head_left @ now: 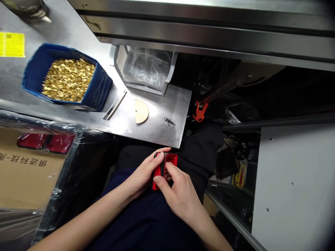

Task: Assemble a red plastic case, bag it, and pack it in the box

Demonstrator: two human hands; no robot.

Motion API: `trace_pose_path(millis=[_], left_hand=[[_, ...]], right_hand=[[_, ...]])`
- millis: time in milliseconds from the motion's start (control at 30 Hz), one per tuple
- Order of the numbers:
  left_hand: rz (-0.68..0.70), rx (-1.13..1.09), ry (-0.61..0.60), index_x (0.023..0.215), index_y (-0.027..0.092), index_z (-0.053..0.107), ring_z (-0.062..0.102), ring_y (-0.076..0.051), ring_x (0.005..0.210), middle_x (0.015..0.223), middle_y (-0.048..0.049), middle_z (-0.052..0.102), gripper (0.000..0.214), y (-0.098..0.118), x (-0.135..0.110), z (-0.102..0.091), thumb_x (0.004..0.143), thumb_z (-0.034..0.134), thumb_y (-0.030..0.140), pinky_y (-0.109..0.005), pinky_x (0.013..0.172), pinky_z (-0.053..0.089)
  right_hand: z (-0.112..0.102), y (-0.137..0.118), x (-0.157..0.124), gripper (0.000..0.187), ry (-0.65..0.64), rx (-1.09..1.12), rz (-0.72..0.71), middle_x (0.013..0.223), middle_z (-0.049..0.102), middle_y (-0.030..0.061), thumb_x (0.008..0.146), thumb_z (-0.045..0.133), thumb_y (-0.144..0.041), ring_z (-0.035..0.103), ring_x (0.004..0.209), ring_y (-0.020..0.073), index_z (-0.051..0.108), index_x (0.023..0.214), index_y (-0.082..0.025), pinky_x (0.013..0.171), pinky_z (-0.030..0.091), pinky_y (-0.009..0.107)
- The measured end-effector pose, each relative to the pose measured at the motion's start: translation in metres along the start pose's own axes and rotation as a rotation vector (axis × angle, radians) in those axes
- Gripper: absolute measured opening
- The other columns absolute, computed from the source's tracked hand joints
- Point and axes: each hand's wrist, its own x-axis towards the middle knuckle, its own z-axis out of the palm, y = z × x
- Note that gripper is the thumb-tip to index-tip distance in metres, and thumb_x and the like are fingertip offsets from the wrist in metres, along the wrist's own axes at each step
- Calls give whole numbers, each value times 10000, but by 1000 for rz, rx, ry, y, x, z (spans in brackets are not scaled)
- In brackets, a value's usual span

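Note:
Over my lap, just off the front edge of the metal bench, I hold a small red and black plastic case [157,173]. My left hand [144,173] is closed on its left side, the thumb lying across the black part near the top. From the right, my right hand [178,188] grips the same case, with its thumb on the front face and a finger bent at the red hollow part. Whatever lies beneath the right fingers is hidden.
The metal bench [167,101] bears a blue bin [101,89] of small brass parts, a box cutter [115,105], a beige half-disc [141,111], nail clippers [169,121] and a grey bin [146,88] of plastic bags. An orange air gun [200,111] hangs right; a plastic-lined box [31,181] stands left.

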Motion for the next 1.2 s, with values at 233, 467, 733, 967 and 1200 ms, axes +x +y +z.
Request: trace_pose_path(millis=[233,467,733,967,1200], left_hand=[[178,-216,119,1441,246,562,560,-324,1326,1434,-118,637,627,12,-16,-42,988,441,662,-421,1032,497],[154,-482,-157,1482,266,518,700,-349,1125,1530,-161,557,696,3,-19,-63,918,589,666,-454,803,637],[308,-675,-192,1377,293,591,650,-380,1270,1365,-151,700,650,-2,-28,-91,833,745,614,-556,1033,541],[131,-608,65,1326,198,611,716,-388,1146,1273,-181,734,518,-12,-32,-98,954,608,558,-613,1008,542],[103,-423,201,1217,168,665,781,-322,927,1080,-168,793,461,-12,-12,-88,957,602,544,-446,816,634]], right_hand=[[2,-9,36,285,-121,586,33,900,716,34,1036,538,-417,645,755,161,712,1099,-200,725,518,271],[30,-10,45,327,-347,881,116,829,694,25,951,694,-462,527,636,89,750,1078,-166,652,455,210],[15,-8,75,338,-225,23,87,851,729,30,1003,559,-499,672,798,196,734,950,-215,761,499,312],[48,-56,171,508,270,-672,-100,1282,626,207,1014,566,-455,628,1145,351,528,1401,-128,900,513,428],[68,-45,191,395,172,-547,-120,1229,649,166,981,594,-296,655,1109,320,510,1335,-141,910,509,398]])
